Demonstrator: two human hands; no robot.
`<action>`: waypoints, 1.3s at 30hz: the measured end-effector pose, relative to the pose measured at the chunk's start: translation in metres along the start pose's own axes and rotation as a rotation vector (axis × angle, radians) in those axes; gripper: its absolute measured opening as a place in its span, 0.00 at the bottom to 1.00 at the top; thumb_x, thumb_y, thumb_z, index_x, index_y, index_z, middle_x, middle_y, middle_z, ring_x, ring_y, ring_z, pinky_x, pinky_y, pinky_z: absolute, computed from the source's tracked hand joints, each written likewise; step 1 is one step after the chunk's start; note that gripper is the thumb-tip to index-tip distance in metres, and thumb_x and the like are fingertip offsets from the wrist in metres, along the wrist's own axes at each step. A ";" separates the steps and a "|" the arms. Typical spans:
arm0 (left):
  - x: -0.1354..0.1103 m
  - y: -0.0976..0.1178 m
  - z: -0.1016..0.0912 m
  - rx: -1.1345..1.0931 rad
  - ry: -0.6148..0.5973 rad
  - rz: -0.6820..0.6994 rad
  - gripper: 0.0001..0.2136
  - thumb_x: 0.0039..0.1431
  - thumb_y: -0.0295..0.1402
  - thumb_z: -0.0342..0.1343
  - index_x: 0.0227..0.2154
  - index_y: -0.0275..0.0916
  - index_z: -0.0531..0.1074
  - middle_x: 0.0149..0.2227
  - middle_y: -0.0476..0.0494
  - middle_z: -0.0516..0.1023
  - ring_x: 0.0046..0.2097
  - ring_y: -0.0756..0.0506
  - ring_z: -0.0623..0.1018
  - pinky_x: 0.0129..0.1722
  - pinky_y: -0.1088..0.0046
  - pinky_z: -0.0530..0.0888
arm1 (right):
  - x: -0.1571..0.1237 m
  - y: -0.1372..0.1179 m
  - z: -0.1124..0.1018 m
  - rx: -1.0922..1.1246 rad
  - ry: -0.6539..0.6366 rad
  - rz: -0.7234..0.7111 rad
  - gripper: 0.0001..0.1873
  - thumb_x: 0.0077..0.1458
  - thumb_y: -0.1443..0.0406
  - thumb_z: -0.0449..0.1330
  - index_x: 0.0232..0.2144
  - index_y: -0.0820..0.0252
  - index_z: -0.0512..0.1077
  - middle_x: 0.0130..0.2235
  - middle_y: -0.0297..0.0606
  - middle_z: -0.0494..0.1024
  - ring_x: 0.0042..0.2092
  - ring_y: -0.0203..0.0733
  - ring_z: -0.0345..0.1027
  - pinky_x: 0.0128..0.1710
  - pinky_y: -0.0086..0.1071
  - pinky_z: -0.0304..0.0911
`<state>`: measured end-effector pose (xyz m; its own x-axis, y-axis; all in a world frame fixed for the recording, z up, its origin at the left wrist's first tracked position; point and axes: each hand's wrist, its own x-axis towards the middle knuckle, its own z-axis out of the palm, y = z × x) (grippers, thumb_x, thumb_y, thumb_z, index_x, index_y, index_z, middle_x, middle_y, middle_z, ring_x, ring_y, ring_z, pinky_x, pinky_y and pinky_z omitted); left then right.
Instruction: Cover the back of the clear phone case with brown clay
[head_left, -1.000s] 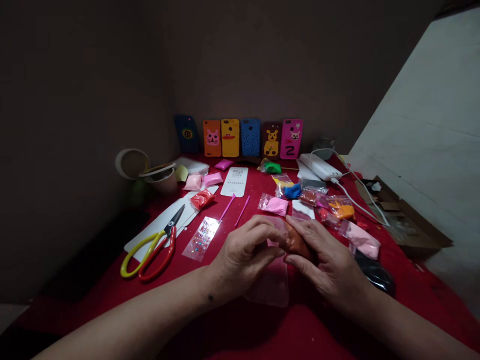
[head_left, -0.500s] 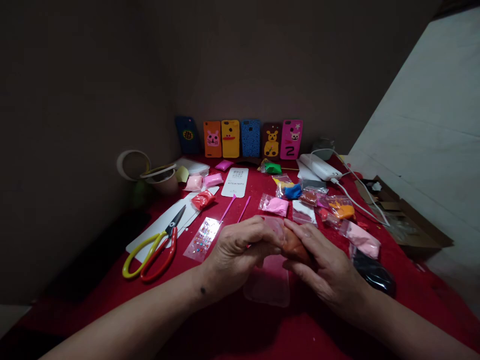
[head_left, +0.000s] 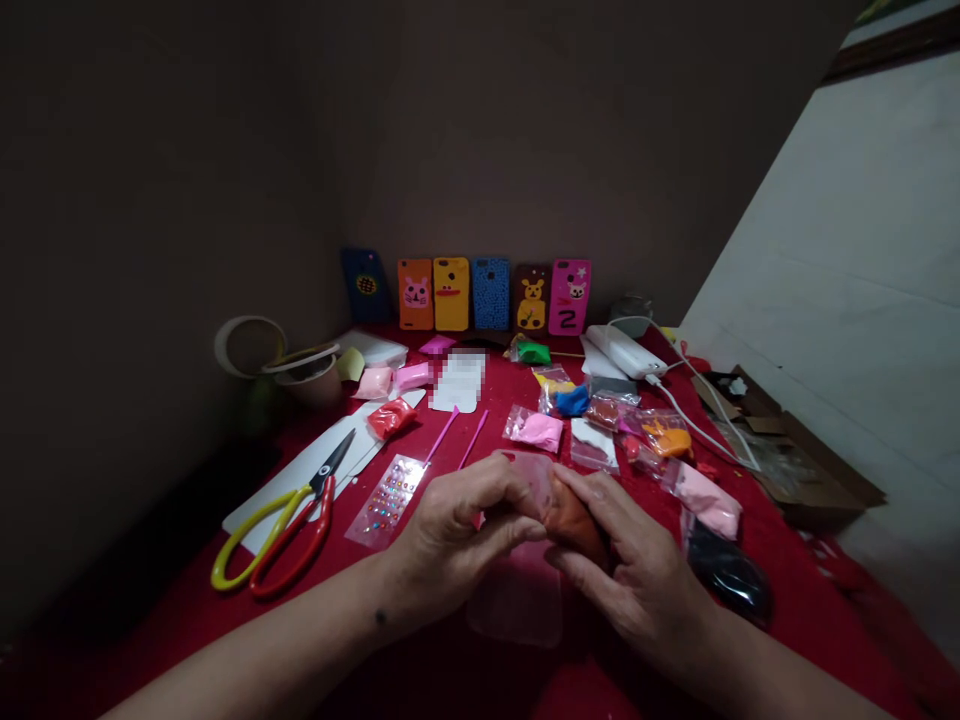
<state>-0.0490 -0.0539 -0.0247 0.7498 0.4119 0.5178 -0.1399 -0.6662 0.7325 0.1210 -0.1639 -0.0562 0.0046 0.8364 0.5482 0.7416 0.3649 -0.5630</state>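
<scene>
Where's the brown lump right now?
In the head view, the brown lump is just right of centre, in the right hand, with the left hand and clear case to its left.

A red cloth [head_left: 420, 670] is bearing a card [head_left: 307, 460] and gem sheet [head_left: 388, 500] at left, two sticks [head_left: 472, 440] and a pink packet [head_left: 543, 432] mid-scene, a black packet [head_left: 735, 578] near right and a green packet [head_left: 533, 352] far back.

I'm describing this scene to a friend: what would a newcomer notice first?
Probably the six colourful phone cases standing in a row at the back. Next, the scissors with yellow and red handles, lying at the left. Front and centre, the right hand holds a brown lump, with the left hand at its left side.
</scene>
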 end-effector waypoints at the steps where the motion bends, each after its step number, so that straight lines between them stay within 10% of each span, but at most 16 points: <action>1: 0.000 0.000 0.000 0.022 0.001 0.017 0.05 0.59 0.26 0.58 0.28 0.35 0.70 0.28 0.49 0.71 0.31 0.52 0.71 0.32 0.79 0.67 | -0.001 0.000 0.001 0.006 0.000 -0.004 0.30 0.56 0.69 0.59 0.60 0.57 0.57 0.44 0.42 0.75 0.45 0.41 0.73 0.46 0.32 0.71; 39: -0.010 0.006 0.013 0.012 0.033 0.165 0.05 0.60 0.30 0.56 0.37 0.35 0.66 0.34 0.43 0.72 0.32 0.50 0.70 0.31 0.74 0.70 | -0.009 0.011 -0.010 -0.269 -0.034 -0.182 0.33 0.64 0.64 0.53 0.67 0.57 0.46 0.54 0.48 0.71 0.55 0.45 0.69 0.52 0.34 0.68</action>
<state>-0.0489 -0.0705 -0.0315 0.6958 0.3163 0.6449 -0.2514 -0.7338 0.6312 0.1358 -0.1715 -0.0611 -0.1632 0.7820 0.6016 0.8788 0.3924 -0.2717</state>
